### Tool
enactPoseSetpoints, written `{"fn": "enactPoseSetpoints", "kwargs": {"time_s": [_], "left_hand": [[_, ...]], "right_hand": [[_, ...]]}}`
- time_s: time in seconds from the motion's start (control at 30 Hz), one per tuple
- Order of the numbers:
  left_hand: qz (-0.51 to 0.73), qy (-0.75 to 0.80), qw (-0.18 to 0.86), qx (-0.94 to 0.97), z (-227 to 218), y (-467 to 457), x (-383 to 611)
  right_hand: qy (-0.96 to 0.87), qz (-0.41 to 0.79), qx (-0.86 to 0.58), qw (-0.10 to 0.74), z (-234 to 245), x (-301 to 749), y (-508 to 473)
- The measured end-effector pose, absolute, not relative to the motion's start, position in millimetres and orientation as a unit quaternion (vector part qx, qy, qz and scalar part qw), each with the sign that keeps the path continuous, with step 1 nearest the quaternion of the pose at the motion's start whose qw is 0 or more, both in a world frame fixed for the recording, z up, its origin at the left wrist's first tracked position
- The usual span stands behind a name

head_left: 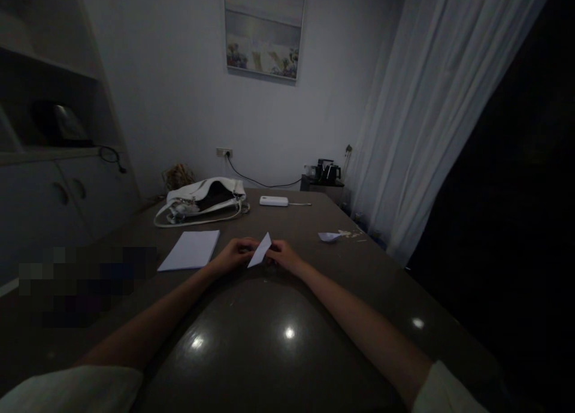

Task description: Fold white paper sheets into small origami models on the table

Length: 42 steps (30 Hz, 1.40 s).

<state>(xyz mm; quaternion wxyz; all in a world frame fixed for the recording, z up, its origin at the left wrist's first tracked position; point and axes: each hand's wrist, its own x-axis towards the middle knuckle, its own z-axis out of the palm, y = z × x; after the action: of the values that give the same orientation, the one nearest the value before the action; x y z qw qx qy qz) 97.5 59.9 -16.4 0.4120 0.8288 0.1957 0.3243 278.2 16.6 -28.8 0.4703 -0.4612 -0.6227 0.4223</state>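
Observation:
A small folded piece of white paper [260, 252] stands tilted between my two hands, just above the table. My left hand [234, 254] is closed on its left side, fingers bent and partly hidden behind the sheet. On the other side my right hand [284, 256] pinches the paper's right edge, fingertips partly covered. Left of my left hand lies a stack of white paper [191, 249]. Further right on the table sits another small folded white paper [329, 237].
The brown glossy table [251, 353] carries a white handbag [202, 197] at the back left and a white power bank [274, 201] with a short cable. Small pale scraps [351, 234] lie near the right edge. A white curtain [404, 113] hangs at the right.

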Motion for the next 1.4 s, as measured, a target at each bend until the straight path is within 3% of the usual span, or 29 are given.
{"fn": "enactPoseSetpoints", "kwargs": {"time_s": [1.4], "left_hand": [[0.318, 0.198, 0.436, 0.818, -18.2, 58.6, 98.1]], "right_hand": [[-0.642, 0.416, -0.449, 0.461, -27.3, 277.9, 15.0]]}}
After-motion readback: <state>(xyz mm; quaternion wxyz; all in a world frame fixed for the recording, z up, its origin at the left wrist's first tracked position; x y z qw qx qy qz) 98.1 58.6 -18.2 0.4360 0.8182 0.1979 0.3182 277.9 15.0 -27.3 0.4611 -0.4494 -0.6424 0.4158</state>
